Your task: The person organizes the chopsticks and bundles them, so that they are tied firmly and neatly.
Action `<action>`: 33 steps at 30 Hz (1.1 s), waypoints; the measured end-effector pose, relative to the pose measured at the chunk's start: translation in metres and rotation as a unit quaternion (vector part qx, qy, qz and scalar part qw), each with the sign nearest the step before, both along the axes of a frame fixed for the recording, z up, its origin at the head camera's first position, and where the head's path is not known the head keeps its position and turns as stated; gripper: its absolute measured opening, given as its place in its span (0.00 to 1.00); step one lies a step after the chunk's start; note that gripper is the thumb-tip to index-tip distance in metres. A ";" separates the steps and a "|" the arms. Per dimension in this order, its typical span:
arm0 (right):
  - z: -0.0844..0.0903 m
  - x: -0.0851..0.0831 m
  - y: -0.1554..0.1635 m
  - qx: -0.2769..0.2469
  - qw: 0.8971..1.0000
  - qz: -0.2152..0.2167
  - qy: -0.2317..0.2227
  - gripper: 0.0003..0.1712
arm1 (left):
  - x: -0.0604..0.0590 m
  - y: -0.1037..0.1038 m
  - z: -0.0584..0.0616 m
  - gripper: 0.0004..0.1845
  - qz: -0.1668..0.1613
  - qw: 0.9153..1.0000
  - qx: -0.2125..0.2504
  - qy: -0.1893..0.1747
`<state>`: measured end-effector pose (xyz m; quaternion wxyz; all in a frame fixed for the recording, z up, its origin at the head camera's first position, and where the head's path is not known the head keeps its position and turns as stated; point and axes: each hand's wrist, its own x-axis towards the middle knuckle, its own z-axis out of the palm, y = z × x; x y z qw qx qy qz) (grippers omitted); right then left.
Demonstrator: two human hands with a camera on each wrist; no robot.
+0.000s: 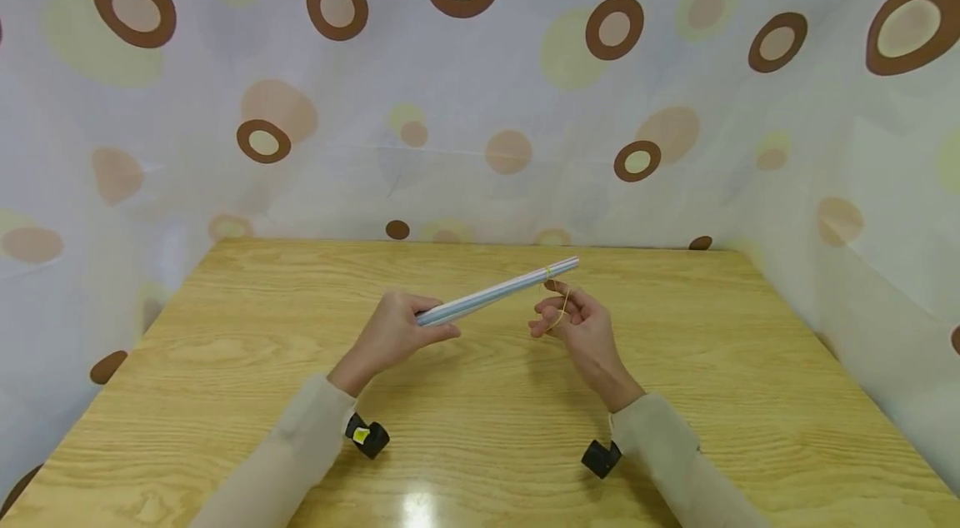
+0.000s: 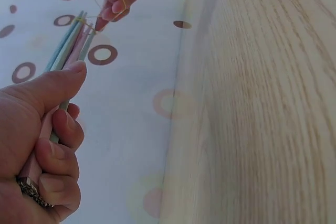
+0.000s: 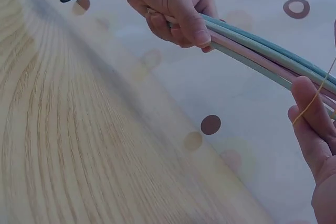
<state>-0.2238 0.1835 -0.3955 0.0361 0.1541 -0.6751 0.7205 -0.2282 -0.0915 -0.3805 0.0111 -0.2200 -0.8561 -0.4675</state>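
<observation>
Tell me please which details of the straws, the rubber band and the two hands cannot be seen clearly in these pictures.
- Bundle of straws: exact count; too small in the head view, overlapping in both wrist views.
- Near ends of the straws: hidden inside the left hand.
- Rubber band: number of turns round the bundle; too thin in every view.
- Right hand: cut off by the frame edge in both wrist views.
- Far tips: cut off in the right wrist view.

one bundle of thin pastel sticks (image 1: 495, 292), at least four in it but can't count them exactly, one yellow rubber band (image 1: 561, 310), two hands, left (image 1: 393, 334) and right (image 1: 579, 321), one wooden table (image 1: 675, 395), two black wrist cameras (image 1: 367, 435)
</observation>
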 end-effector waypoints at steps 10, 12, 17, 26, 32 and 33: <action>0.011 -0.007 0.010 -0.023 0.997 -0.001 -0.075 0.21 | 0.000 -0.004 -0.001 0.11 -0.036 0.999 -0.018 0.010; 0.012 -0.007 0.012 -0.032 0.996 0.016 -0.077 0.22 | -0.001 -0.007 -0.001 0.13 -0.050 0.998 -0.026 0.015; 0.017 -0.006 0.016 -0.061 0.995 0.055 -0.063 0.29 | -0.003 -0.012 -0.002 0.14 -0.068 0.997 -0.030 0.021; 0.025 -0.004 0.017 -0.089 0.990 0.104 -0.031 0.23 | -0.007 -0.020 -0.003 0.15 -0.079 0.996 -0.022 0.019; 0.022 -0.006 0.023 -0.069 0.989 0.127 -0.005 0.19 | -0.007 -0.023 -0.001 0.14 -0.096 0.995 -0.025 0.012; 0.021 -0.007 0.023 -0.057 0.990 0.129 -0.001 0.16 | -0.007 -0.022 0.000 0.12 -0.102 0.994 -0.032 0.018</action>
